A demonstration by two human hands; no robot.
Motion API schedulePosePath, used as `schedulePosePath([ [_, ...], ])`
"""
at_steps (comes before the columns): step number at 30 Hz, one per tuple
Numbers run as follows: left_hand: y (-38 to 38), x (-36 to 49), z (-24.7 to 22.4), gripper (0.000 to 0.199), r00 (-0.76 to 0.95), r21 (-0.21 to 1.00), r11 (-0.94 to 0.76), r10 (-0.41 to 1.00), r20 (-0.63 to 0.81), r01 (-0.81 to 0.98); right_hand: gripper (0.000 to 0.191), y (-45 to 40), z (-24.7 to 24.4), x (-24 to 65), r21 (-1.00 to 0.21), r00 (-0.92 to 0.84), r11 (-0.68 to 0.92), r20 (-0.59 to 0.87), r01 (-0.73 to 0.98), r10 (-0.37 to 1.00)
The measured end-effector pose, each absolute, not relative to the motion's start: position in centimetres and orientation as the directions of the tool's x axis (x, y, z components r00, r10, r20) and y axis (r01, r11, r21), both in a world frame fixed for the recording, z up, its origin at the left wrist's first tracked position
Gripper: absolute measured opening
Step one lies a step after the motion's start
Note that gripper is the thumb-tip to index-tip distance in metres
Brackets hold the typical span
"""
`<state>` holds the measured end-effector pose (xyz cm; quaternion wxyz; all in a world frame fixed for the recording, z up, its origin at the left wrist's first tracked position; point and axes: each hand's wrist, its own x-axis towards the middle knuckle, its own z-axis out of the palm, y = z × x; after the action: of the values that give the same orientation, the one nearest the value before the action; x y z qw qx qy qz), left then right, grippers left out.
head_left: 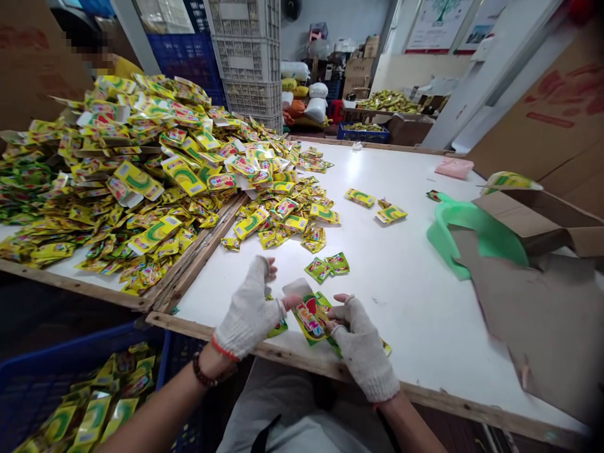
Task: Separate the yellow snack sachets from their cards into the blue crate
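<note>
Forearms point(172, 406), left hand point(250, 314) splayed, right hand point(361, 346) curled, grasp unclear, box point(310, 319) lengthwise away-left, flap point(297, 288) farthest

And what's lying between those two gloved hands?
In the head view, a small printed carton is between the left hand and the right hand, with green packets beside it.

Single head-worn view, forward and down over the white tabletop point(419, 321).

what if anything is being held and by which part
Seemingly the printed packet: the left grip meets its upper left edge, the right grip its right side. How firmly cannot be told.
</note>
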<state>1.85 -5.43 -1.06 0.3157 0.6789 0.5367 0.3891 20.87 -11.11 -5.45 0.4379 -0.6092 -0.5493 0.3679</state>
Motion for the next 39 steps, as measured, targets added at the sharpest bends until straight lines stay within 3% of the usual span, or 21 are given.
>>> schedulePosePath([
  [3, -7.2, 3.1, -4.1, 0.045, 0.147, 0.991, 0.039, 0.987, -0.058, 0.132, 0.037, -11.9, -5.7, 20.7, -0.945, 0.100, -0.042, -0.009, 0.325, 0.995],
  [5, -7.8, 4.0, -5.1, 0.039, 0.166, 0.996, 0.075, 0.984, -0.066, -0.046, 0.036, -12.1, -5.5, 20.6, -0.943, 0.083, 0.002, 0.032, 0.332, 0.996],
  [7, -7.9, 4.7, -5.3, 0.041, 0.187, 0.995, 0.032, 0.982, -0.014, -0.093, 0.034, -12.1, -5.4, 20.6, -0.942, 0.081, 0.087, 0.119, 0.325, 0.990],
  [12, -7.2, 4.8, -4.7, 0.044, 0.291, 0.995, -0.045, 0.954, 0.070, -0.091, 0.024, -11.6, -5.7, 21.4, -0.943, 0.064, 0.146, 0.173, 0.301, 0.983],
  [16, -7.5, 4.4, -5.4, 0.025, 0.252, 0.997, -0.064, 0.966, 0.053, 0.034, 0.024, -11.6, -5.7, 22.3, -0.915, 0.046, 0.137, 0.166, 0.381, 0.985],
  [22, -7.7, 4.4, -3.9, 0.008, 0.419, 0.911, -0.350, 0.876, 0.237, 0.217, 0.016, -11.1, -4.6, 23.3, -0.879, -0.039, 0.138, 0.136, 0.456, 0.990],
  [25, -7.3, 4.5, -3.2, 0.007, 0.477, 0.903, -0.345, 0.857, 0.193, 0.255, 0.017, -10.6, -4.3, 23.2, -0.917, -0.047, 0.125, 0.115, 0.380, 0.992],
  [27, -6.9, 4.5, -3.3, 0.006, 0.476, 0.945, -0.246, 0.871, 0.120, 0.214, 0.030, -10.3, -4.3, 23.0, -0.949, -0.057, 0.116, 0.104, 0.295, 0.993],
  [30, -6.5, 4.5, -3.6, 0.030, 0.471, 0.987, -0.105, 0.881, 0.035, 0.122, 0.031, -10.2, -4.5, 23.0, -0.908, -0.093, 0.193, 0.170, 0.372, 0.981],
  [34, -6.2, 4.5, -2.3, 0.014, 0.531, 0.943, -0.231, 0.844, 0.071, 0.241, 0.027, -10.5, -4.5, 23.3, -0.789, -0.179, 0.389, 0.346, 0.475, 0.921],
  [35, -6.1, 4.4, -1.8, 0.017, 0.558, 0.926, -0.262, 0.827, 0.069, 0.273, 0.027, -10.6, -4.3, 23.3, -0.784, -0.189, 0.399, 0.352, 0.475, 0.917],
  [39, -5.6, 4.3, -0.2, 0.019, 0.589, 0.884, -0.266, 0.808, -0.013, 0.384, 0.023, -10.5, -3.1, 23.1, -0.841, -0.155, 0.242, 0.190, 0.483, 0.969],
])
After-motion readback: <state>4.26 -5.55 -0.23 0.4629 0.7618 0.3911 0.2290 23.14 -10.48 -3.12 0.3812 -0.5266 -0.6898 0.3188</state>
